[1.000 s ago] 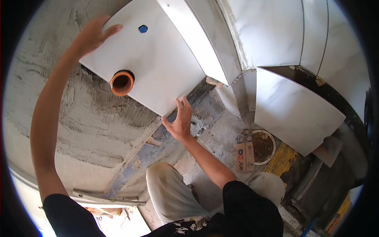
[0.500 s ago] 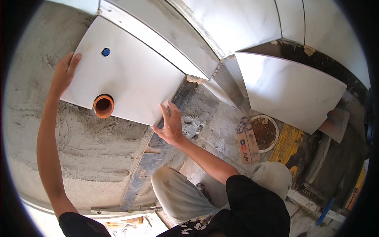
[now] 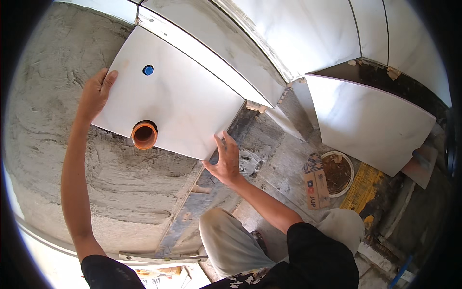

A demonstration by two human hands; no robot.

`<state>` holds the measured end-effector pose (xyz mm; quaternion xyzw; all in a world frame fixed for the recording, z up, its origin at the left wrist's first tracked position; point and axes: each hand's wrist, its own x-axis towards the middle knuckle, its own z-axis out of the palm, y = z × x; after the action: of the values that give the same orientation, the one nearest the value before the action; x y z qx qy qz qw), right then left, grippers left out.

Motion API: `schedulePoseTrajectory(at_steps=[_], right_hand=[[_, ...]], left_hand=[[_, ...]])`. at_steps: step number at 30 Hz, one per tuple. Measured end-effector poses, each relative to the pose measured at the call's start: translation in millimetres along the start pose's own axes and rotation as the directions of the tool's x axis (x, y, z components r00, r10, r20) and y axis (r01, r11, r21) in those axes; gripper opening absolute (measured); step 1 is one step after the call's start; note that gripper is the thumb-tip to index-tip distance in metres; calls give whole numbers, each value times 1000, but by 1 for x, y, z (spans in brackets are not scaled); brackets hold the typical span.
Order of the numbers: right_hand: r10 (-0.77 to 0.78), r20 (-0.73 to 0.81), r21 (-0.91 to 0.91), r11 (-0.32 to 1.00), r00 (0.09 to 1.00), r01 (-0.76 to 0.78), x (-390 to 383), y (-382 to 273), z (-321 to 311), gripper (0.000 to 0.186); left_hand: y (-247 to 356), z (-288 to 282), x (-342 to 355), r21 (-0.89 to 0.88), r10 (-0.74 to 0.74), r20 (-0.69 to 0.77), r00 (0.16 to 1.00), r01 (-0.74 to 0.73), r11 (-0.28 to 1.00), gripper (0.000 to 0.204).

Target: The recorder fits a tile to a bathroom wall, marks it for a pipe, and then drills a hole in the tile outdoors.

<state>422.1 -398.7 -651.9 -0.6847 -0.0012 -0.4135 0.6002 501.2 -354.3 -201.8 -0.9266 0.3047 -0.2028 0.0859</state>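
My left hand (image 3: 96, 98) is closed on the left edge of a white marbled tile (image 3: 187, 106), which lies against a grey, mortar-covered surface (image 3: 60, 101). My right hand (image 3: 224, 159) grips the same tile at its lower right corner, fingertips on its face and thumb at the edge. An orange pipe (image 3: 144, 136) sticks out through a cut-out at the tile's lower edge, and a blue plug (image 3: 147, 70) shows in a small hole above. The tile's top edge runs along a narrow white tiled strip (image 3: 202, 55).
Another white tile (image 3: 368, 120) leans at the right, partly covering a trowel-like plate (image 3: 423, 168). Below it are a round white bucket (image 3: 350, 173), a cardboard piece (image 3: 315, 185) and a yellow worn board (image 3: 360, 190). A metal level (image 3: 144, 256) lies along the bottom edge.
The view has turned and shifted, so the tile, pipe and left hand appear lower in the picture. Both hands stay on the tile.
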Motion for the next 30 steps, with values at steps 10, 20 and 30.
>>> schedulePoseTrajectory(at_steps=[10, 20, 30], right_hand=[[-21, 13, -15, 1000, 1000, 21, 2, 5, -2, 94], [-62, 31, 15, 998, 998, 62, 4, 24, -11, 90], [-133, 96, 36, 991, 986, 130, 7, 25, -8, 86]], left_hand=[[-7, 1, 5, 125, 96, -49, 994, -89, 988, 50], [3, 12, 7, 233, 26, -87, 996, -5, 973, 67], [27, 6, -4, 174, -26, -57, 998, 35, 984, 66]])
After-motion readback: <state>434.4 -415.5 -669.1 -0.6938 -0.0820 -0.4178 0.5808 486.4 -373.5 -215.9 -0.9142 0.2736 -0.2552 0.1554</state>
